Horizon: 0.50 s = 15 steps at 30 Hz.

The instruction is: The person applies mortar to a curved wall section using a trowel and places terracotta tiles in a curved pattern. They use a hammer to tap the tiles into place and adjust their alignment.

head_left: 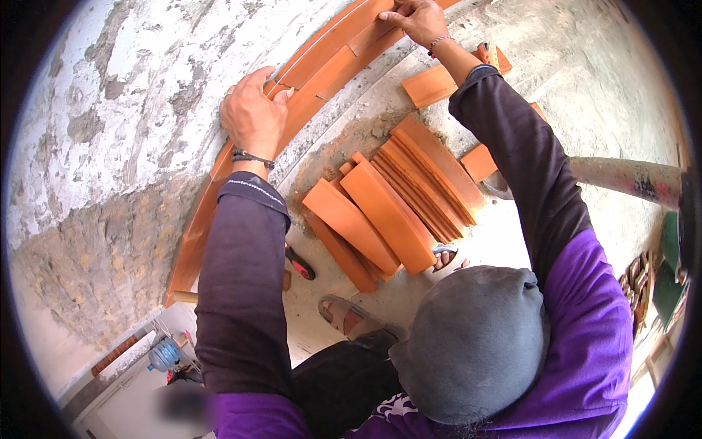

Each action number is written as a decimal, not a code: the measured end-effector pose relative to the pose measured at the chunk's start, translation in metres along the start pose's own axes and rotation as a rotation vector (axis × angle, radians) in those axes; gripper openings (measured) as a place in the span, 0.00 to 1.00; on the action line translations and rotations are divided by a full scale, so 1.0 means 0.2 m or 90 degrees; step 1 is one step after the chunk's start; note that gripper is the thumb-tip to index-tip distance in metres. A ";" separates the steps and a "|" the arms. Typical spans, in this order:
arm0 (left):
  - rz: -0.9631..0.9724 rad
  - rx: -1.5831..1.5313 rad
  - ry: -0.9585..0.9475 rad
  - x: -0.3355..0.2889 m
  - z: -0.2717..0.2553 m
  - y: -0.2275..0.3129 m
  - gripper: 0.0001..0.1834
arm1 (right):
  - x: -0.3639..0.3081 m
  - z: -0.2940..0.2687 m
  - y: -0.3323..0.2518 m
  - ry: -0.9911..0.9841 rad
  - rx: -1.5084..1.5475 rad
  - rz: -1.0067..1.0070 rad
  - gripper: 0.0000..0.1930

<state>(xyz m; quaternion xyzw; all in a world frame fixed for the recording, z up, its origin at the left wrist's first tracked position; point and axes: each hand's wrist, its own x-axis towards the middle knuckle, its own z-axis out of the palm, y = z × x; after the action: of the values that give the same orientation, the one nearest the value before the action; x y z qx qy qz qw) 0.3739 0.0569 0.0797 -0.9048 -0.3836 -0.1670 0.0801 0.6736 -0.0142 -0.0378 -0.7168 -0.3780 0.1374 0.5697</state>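
Orange clay tiles stand in overlapping courses along the foot of a rough whitewashed wall. My left hand is at the top edge of this row, its thumb on the near face and its fingers reaching over the edge, gripping a tile. Farther right along the same edge, my right hand pinches the tile edge between thumb and fingers. Its fingertips are partly hidden. Between my arms, a stack of loose orange tiles lies on the floor, several on edge and a few leaning across.
A red-and-black handled tool lies by my left forearm. More orange tile pieces are beneath my right arm. A thick grey pole crosses at right. My sandalled foot is near the stack. A blue water bottle stands lower left.
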 end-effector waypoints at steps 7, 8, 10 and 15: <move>0.001 -0.031 0.025 -0.06 -0.13 -0.04 0.21 | 0.00 -0.03 -0.05 -0.013 0.008 0.032 0.27; 0.007 -0.044 0.045 -0.09 -0.14 -0.03 0.20 | 0.00 -0.04 -0.05 -0.022 0.005 0.051 0.27; 0.014 -0.070 0.079 -0.14 -0.18 -0.02 0.18 | 0.01 -0.01 -0.02 0.026 0.050 -0.040 0.27; -0.065 -0.220 0.069 -0.37 -0.20 0.06 0.15 | 0.08 0.00 0.02 0.032 -0.016 -0.080 0.28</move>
<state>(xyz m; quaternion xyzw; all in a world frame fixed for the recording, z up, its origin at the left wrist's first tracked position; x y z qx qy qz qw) 0.3253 -0.0123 0.0904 -0.8742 -0.3897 -0.2824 -0.0645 0.6863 -0.0036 -0.0369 -0.7017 -0.4096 0.0784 0.5777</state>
